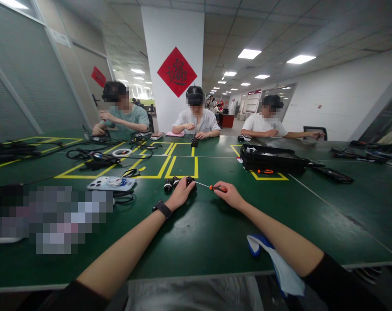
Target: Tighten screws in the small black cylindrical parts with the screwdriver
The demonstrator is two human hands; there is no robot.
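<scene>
Gripping screwdriver (211,187) btwn R fingers (223,184), tip by blk part (189,179) held in L fingers (190,187).

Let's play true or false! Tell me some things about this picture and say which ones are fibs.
1. The right hand holds a screwdriver. True.
2. The left hand is holding the phone. False: it is on a small black part; the phone lies off to the left.
3. A dark wristband is on the left wrist. True.
4. The tabletop is red. False: it is green, with yellow tape lines.
</scene>
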